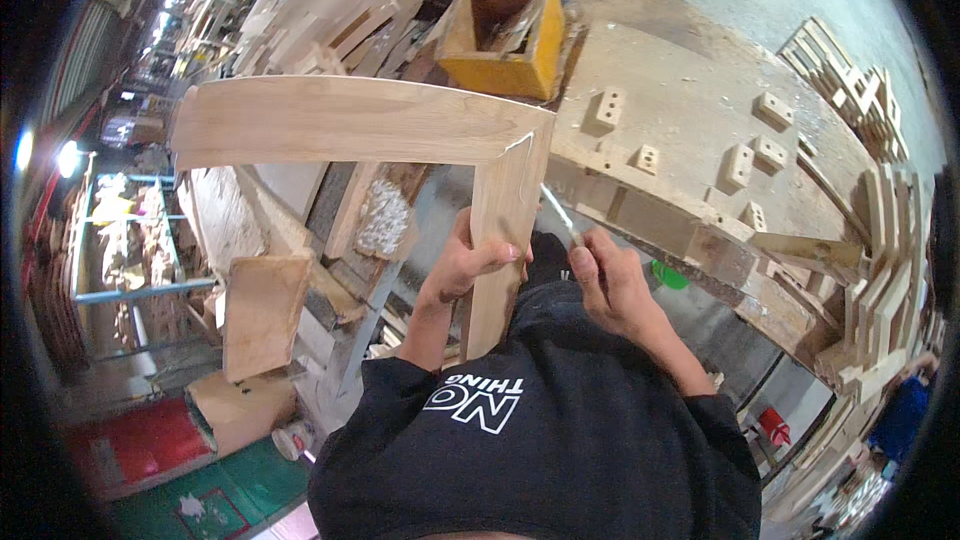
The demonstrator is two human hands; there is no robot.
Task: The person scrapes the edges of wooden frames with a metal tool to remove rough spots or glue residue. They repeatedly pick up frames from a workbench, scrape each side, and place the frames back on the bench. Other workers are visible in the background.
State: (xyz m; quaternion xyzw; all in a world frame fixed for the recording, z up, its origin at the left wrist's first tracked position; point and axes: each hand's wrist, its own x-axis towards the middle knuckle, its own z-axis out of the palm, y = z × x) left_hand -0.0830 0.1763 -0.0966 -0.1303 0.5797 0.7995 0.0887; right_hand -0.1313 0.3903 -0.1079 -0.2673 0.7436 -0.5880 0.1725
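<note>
My left hand (472, 262) is closed round the upright leg of an L-shaped wooden frame (345, 123), its thumb lying across the face. A wide, slightly curved rail runs left from the corner. White glue (517, 146) shows as a wet bead along the slanting corner joint. Just right of the leg, my right hand (615, 282) grips a thin stick (558, 206) whose upper end is coated white. The stick's tip is close to the leg's right edge; whether it touches I cannot tell. My fingers hide its lower end.
A yellow-sided wooden box (545, 45) stands beyond the frame. On the workbench (680, 80) at right are several small drilled blocks (608, 108). Stacked wooden parts (880, 290) line the far right. A loose board (262, 315) lies at left, near a white-crusted piece (385, 217).
</note>
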